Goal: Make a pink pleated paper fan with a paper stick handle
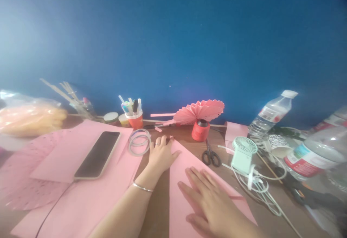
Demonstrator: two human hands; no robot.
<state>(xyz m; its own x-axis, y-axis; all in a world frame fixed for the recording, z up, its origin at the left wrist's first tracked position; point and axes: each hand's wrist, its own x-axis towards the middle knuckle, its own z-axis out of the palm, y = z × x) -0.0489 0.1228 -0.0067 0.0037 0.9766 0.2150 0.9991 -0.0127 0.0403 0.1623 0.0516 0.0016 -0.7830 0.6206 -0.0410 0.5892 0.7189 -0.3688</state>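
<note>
A pink paper sheet [180, 191] lies folded to a point on the brown table [155, 209]. My left hand [162, 154] rests on its far tip, fingers stretched out and pressing the paper down; a ring and a thin bracelet show. Nearer to me, my right hand [210, 202] lies flat on the sheet with its fingers spread. Neither hand holds anything.
Left: more pink sheets [81, 194] with a phone [98, 154] on top, and tape rings [139, 141]. At the back: a pen cup [135, 118], a pink paper fan [199, 110], a red spool [201, 130]. Right: scissors [210, 154], a small fan [242, 153] with cables, water bottles [271, 115].
</note>
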